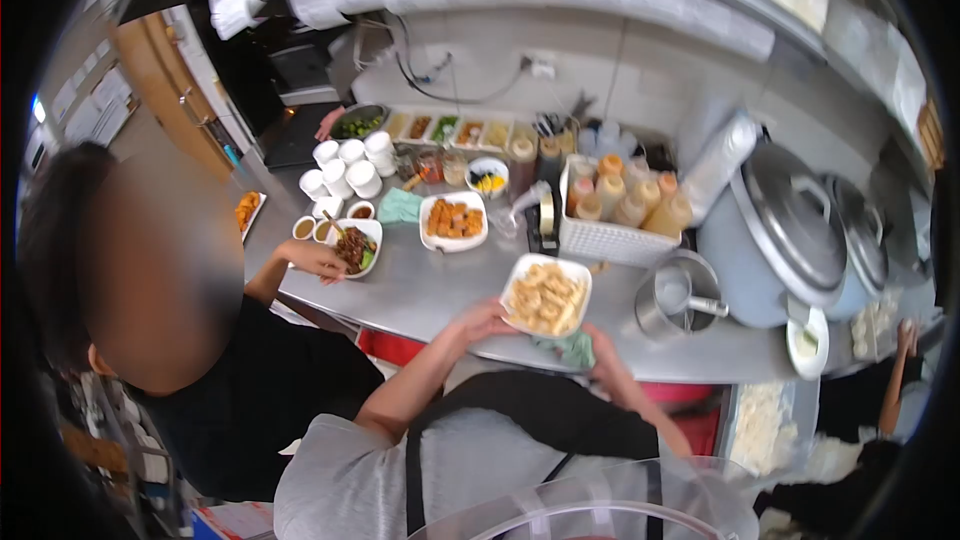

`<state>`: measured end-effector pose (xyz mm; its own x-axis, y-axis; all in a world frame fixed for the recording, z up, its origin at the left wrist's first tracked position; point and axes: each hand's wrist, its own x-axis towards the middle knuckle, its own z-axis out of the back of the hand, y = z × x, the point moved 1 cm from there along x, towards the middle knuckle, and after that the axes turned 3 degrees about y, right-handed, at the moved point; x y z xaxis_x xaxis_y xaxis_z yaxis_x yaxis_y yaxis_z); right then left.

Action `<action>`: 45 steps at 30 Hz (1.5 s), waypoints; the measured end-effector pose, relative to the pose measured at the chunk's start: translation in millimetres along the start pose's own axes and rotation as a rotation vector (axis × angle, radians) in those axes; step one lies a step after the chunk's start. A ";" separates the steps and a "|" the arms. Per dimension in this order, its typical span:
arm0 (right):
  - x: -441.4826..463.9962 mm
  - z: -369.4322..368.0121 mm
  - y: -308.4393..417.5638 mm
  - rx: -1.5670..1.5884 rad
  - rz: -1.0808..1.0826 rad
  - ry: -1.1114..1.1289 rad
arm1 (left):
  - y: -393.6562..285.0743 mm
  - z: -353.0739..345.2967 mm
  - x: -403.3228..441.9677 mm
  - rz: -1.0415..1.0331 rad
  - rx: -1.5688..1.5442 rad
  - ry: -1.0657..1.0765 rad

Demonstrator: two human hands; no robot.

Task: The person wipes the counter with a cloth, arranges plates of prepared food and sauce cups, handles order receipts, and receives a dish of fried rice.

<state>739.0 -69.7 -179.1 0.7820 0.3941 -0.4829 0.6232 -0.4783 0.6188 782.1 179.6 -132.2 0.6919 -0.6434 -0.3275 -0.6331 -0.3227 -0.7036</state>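
A white bowl (587,292) of fried pieces (546,297) is hovering at or resting near the desk's (430,287) front edge. The left hand's (482,321) fingers are clamping its near-left side. The right hand (603,350) is touching a green cloth (570,349); its fingers' grip I cannot tell. Farther back, a square dish (484,227) is holding orange pieces (453,219).

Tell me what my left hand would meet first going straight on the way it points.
The nearest white bowl; your left hand already seems to touch its side, though depth is unclear.
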 end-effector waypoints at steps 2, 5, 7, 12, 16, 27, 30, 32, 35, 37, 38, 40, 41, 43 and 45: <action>1.6 22.6 21.4 -0.967 0.330 -0.206 | 1.9 16.4 -4.0 -0.019 0.048 -0.066; -9.4 11.3 60.1 -1.700 0.725 -0.453 | 13.7 41.3 -12.7 0.044 0.048 -0.144; 14.0 16.7 81.1 -1.789 0.800 -0.555 | 7.2 36.1 -20.6 0.026 0.086 -0.338; 69.2 22.3 100.4 -1.862 0.818 -0.692 | 11.4 31.8 -25.6 0.015 0.100 -0.368; 74.7 27.9 95.6 -2.005 0.760 -0.653 | 11.4 30.5 -27.0 -0.003 0.081 -0.365; 45.6 -59.3 129.3 -1.707 0.939 -0.362 | 17.6 15.9 -24.7 -0.003 0.100 -0.336; 69.6 -82.0 121.4 -1.958 0.738 -0.244 | 20.7 16.5 -21.6 0.008 0.094 -0.331; 84.7 -88.6 110.5 -2.088 0.568 -0.251 | 22.2 16.9 -20.3 0.013 0.095 -0.326; 93.8 -89.2 100.9 -2.202 0.408 -0.132 | 22.9 14.6 -21.6 0.018 0.084 -0.340; 95.1 -82.4 101.4 -2.047 0.436 -0.089 | 23.2 12.4 -23.8 0.033 0.082 -0.355; 92.7 -75.4 99.2 -2.048 0.437 -0.090 | 24.3 12.6 -24.3 0.032 0.082 -0.354; 75.0 -55.1 95.4 -1.632 0.779 -0.282 | 26.8 14.1 -23.3 0.013 0.055 -0.348; 62.0 -45.6 92.8 -1.618 0.689 -0.353 | 28.3 15.1 -22.4 0.008 0.053 -0.347; 31.5 -22.6 77.3 -1.731 0.594 -0.376 | 29.8 18.2 -21.4 0.018 0.067 -0.341; -7.1 -8.3 45.1 -1.890 0.705 -0.349 | 28.0 14.4 -22.6 0.008 0.060 -0.348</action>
<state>761.5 -87.5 -142.6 0.9432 0.2984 0.1459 -0.3311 0.8800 0.3405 753.8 195.2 -153.6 0.7704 -0.3677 -0.5208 -0.6244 -0.2704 -0.7328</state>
